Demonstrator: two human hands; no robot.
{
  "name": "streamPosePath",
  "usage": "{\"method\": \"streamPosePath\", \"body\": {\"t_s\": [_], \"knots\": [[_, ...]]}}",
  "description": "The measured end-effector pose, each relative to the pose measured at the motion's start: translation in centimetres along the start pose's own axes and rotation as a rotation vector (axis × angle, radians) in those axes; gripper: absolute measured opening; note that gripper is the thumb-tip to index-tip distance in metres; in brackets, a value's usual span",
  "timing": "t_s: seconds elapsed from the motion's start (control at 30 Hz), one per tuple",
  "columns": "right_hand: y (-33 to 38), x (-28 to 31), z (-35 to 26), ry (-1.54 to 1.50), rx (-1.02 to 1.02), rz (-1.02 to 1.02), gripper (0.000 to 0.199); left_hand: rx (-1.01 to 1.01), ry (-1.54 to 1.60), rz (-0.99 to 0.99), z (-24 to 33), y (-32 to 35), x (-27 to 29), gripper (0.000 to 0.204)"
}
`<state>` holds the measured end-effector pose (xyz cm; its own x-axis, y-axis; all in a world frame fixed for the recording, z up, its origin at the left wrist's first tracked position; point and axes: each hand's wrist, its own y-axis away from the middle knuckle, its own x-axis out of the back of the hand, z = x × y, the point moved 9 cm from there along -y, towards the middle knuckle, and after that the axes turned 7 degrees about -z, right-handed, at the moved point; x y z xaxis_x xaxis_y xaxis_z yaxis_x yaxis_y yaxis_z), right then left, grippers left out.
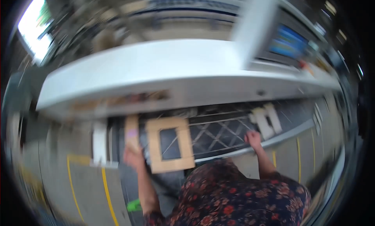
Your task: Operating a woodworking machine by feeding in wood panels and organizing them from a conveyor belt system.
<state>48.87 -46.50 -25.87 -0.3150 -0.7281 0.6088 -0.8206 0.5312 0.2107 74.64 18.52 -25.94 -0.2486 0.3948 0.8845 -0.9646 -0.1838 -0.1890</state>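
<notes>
My left hand (pixel 133 156) is at the near end of a light wooden strip (pixel 131 130), with its fingers closed around that end, though blur softens their outline. To the right of it, a rectangular wooden frame (pixel 155 147) with an open middle lies on the dark work surface (pixel 222 134). My right hand (pixel 253 138) is held over the near edge of this surface, its fingers curled and nothing visible in them. Just beyond and to the right of that hand stand two pale blocks (pixel 270 122), side by side; I cannot make out what they are.
A long white machine housing (pixel 156 61) spans the far side of the surface, with a lit screen (pixel 289 41) at the right. At the left stands a white upright panel (pixel 100 142). A bright green object (pixel 134 205) lies low left. Yellow lines (pixel 109 196) mark the floor.
</notes>
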Motion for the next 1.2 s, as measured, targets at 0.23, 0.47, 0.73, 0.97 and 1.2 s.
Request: {"method": "streamPosePath", "body": {"t_s": [0.23,0.47,0.73,0.97,1.2], "knots": [[-0.9,23.2,-7.0,-0.281,0.247,1.145,0.026,0.036,-0.314,-0.055,-0.2,0.7,-3.2,0.072],[-4.9,31.5,-3.9,-0.535,0.118,1.266,0.04,0.025,-0.335,-0.044,-1.4,1.3,-2.4,0.073],[-7.9,38.4,3.0,-0.169,0.005,1.135,0.027,0.003,-0.257,-0.075,1.8,0.8,-1.1,0.071],[-6.1,38.2,4.5,-0.663,0.203,0.824,0.036,-0.024,-0.232,-0.02,0.1,0.0,-2.9,0.076],[0.1,8.8,-0.5,-0.689,-0.091,0.833,0.031,0.046,-0.16,-0.041,0.0,2.1,-0.9,0.077]]}}
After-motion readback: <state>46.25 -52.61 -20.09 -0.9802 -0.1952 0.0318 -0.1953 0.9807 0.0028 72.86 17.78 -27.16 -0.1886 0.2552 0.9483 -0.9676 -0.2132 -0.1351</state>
